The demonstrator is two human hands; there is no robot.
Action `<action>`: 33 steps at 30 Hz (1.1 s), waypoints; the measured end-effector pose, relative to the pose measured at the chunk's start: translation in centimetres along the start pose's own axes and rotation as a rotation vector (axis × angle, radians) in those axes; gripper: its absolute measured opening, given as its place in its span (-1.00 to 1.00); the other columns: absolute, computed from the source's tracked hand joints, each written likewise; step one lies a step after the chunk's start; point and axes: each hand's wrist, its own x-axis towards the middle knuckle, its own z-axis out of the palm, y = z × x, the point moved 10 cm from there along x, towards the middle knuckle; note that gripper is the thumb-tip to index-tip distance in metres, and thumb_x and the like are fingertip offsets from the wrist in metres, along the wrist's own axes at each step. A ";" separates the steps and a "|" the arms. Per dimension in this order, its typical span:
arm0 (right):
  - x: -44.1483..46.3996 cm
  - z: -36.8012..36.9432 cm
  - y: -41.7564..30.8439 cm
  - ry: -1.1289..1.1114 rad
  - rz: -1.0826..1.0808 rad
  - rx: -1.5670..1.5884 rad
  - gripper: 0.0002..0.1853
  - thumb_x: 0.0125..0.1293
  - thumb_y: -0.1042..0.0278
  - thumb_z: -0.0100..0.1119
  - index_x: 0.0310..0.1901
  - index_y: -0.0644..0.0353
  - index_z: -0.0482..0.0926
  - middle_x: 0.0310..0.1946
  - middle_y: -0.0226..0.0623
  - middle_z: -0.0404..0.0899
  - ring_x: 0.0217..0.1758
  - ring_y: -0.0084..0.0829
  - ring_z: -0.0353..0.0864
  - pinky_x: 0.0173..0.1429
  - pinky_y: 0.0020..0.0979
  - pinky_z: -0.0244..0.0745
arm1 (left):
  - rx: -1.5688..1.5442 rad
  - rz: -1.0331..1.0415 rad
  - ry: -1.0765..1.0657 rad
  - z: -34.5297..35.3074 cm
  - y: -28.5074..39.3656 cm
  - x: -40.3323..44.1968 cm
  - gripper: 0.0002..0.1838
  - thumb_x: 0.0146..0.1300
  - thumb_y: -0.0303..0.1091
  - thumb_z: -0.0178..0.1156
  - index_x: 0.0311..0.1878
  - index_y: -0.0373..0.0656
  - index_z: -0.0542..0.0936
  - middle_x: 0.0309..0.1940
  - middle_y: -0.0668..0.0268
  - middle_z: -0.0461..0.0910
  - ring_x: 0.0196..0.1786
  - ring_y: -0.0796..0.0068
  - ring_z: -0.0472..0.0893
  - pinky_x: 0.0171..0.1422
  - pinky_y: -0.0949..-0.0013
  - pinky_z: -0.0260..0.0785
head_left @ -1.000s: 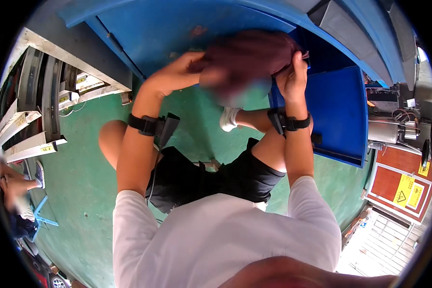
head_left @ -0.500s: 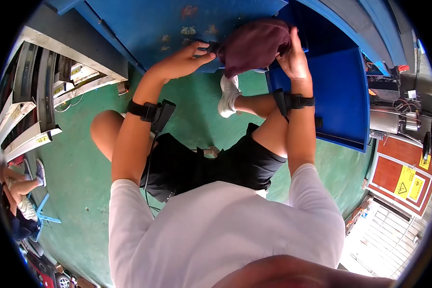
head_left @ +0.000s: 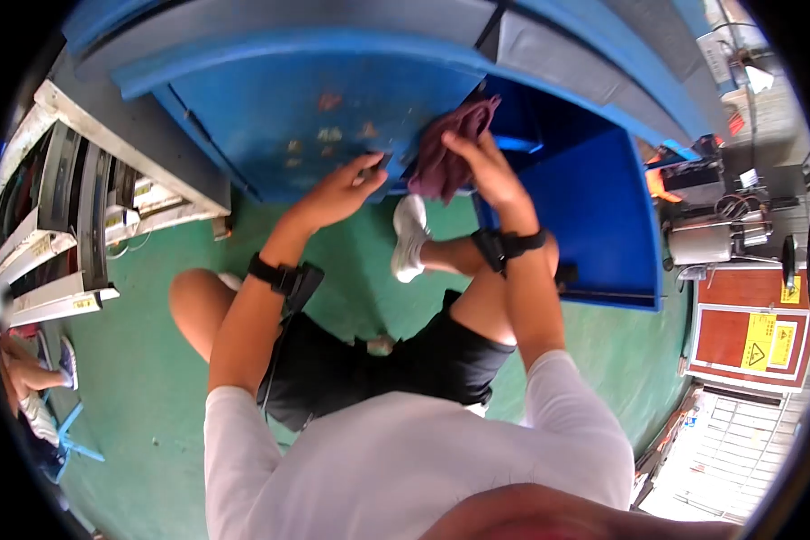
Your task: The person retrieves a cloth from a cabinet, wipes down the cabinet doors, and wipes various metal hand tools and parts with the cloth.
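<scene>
from here i see the maroon cloth (head_left: 430, 167) clasped in the nearer right hand (head_left: 497, 182), slanting upper right to lower left, just right of the left hand (head_left: 338, 193), which pinches a dark piece (head_left: 382, 166).

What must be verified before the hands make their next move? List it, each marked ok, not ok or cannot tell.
1. Right hand has a grip on the maroon cloth: ok.
2. Cloth spread flat: not ok, bunched.
3. Left hand has a firm grip on the dark piece at its fingers: cannot tell.
4. Deep-blue panel standing out from the cabinet: ok.
5. Stickered blue door latched: cannot tell.
</scene>
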 end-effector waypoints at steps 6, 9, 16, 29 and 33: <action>-0.2 -0.8 -1.6 0.045 -0.085 0.322 -0.65 0.22 0.49 0.23 0.06 0.26 0.49 -0.08 -0.30 0.61 -0.02 -0.41 0.58 0.12 -0.42 0.46 | -0.033 0.086 0.043 1.1 0.4 0.0 -0.22 0.41 0.06 0.14 0.49 -0.25 0.18 0.40 0.01 0.32 0.30 0.22 0.50 0.32 0.27 0.35; 0.6 -1.0 -1.9 -0.025 -0.114 0.369 -0.65 0.17 0.47 0.23 0.02 0.28 0.52 -0.15 -0.26 0.62 -0.02 -0.40 0.59 0.11 -0.41 0.46 | 0.113 0.046 0.015 1.0 0.2 0.0 -0.20 0.40 0.03 0.16 0.50 -0.27 0.14 0.45 -0.01 0.23 0.26 0.21 0.54 0.28 0.25 0.38; 0.4 -2.4 -0.6 0.053 -0.039 0.178 -0.67 0.09 0.49 0.25 -0.06 0.31 0.56 -0.18 -0.23 0.63 -0.11 -0.36 0.61 0.07 -0.41 0.48 | 0.084 0.064 -0.014 0.9 -0.7 -0.3 -0.26 0.39 -0.08 0.18 0.47 -0.30 0.18 0.42 -0.01 0.29 0.16 0.14 0.60 0.22 0.24 0.44; -1.4 0.4 -3.7 -0.149 -0.171 -0.037 -0.65 0.23 0.42 0.37 0.02 0.27 0.53 -0.13 -0.37 0.66 -0.07 -0.54 0.59 0.02 -0.45 0.51 | 0.075 -0.012 -0.117 1.8 -2.3 -2.5 -0.28 0.40 -0.05 0.19 0.47 -0.22 0.22 0.42 0.13 0.32 0.21 0.29 0.56 0.24 0.31 0.41; -2.2 -0.6 -6.4 0.205 -0.384 -0.403 -0.62 0.09 0.37 0.41 -0.07 0.32 0.55 -0.29 -0.24 0.65 -0.26 -0.46 0.62 -0.10 -0.39 0.55 | 0.239 0.020 -0.059 1.4 -3.5 -1.9 -0.30 0.40 -0.07 0.20 0.50 -0.09 0.21 0.46 0.09 0.24 0.40 0.22 0.39 0.27 0.25 0.40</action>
